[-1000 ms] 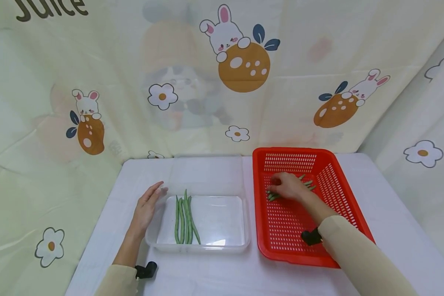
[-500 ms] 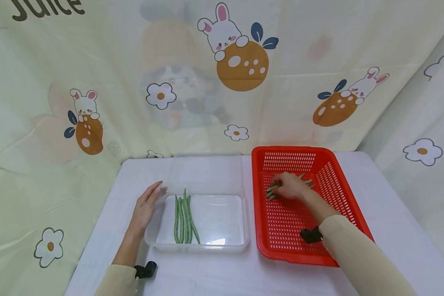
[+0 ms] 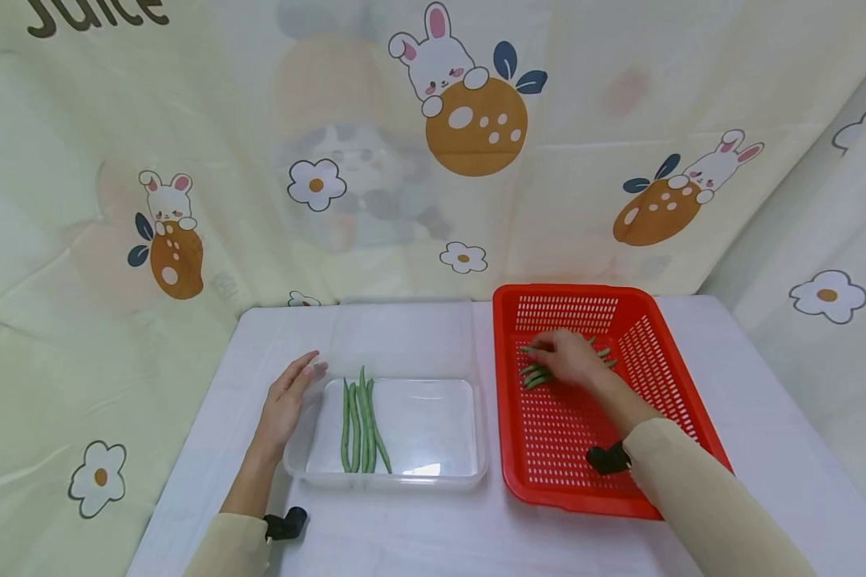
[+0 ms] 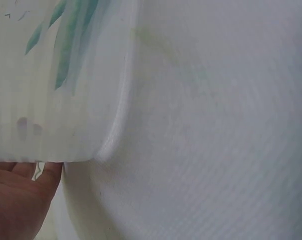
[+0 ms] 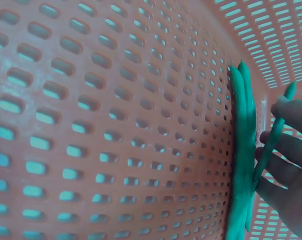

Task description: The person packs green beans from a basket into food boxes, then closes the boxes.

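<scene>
Inside the red basket (image 3: 507,433), my right hand (image 3: 570,359) pinches one green bean (image 5: 272,140) between thumb and fingers, its tip angled up off the others. Just beside it, a few more green beans (image 5: 239,165) lie together on the basket floor. My left hand (image 3: 283,409) touches the left wall of a clear plastic container (image 3: 429,429) with fairly straight fingers. Several green beans (image 3: 362,425) lie lengthwise in the container's left half. The left wrist view shows fingertips (image 4: 51,172) right at the container's edge.
The container's clear lid (image 3: 404,328) stretches out behind it on the white tabletop (image 3: 418,537). A patterned curtain (image 3: 375,224) hangs close behind the table. Basket and container stand side by side with a narrow gap between their rims.
My right hand has shifted slightly back and up in the basket, and one bean in its fingers has come apart from the rest. My left hand has stayed in place.
</scene>
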Tool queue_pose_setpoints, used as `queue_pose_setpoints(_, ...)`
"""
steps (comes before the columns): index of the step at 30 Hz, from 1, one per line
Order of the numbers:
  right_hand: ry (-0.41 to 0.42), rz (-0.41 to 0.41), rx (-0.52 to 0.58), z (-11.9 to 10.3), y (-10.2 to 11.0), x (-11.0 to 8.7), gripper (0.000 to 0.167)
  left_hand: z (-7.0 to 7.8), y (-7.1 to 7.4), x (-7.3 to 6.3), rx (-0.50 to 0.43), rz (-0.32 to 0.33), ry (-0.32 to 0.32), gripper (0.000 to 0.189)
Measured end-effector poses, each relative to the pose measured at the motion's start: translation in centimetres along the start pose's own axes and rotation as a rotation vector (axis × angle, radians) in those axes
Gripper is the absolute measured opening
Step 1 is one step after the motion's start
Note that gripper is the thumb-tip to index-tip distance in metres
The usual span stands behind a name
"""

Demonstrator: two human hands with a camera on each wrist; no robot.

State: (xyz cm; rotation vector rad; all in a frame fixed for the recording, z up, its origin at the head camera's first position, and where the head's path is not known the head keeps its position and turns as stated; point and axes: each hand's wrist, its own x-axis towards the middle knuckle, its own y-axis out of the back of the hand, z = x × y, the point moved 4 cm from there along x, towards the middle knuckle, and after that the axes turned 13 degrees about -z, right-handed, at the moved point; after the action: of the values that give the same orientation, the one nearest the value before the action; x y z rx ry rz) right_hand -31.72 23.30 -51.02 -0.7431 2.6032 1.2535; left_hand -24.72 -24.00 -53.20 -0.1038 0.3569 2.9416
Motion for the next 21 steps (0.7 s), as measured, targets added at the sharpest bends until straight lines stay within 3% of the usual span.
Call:
queue_pose_setpoints(12,0.110,0.218,0.042,-1.3,1.0,0.0,0.020,0.0,0.0,0.2,0.004,-0.004,-0.013,0.047)
queue_pose_setpoints(21,0.262,0.377,0.073,-4.3,1.8,-1.0,0.044,0.3,-0.1,-0.1,-0.004,-0.003,-0.018,0.049)
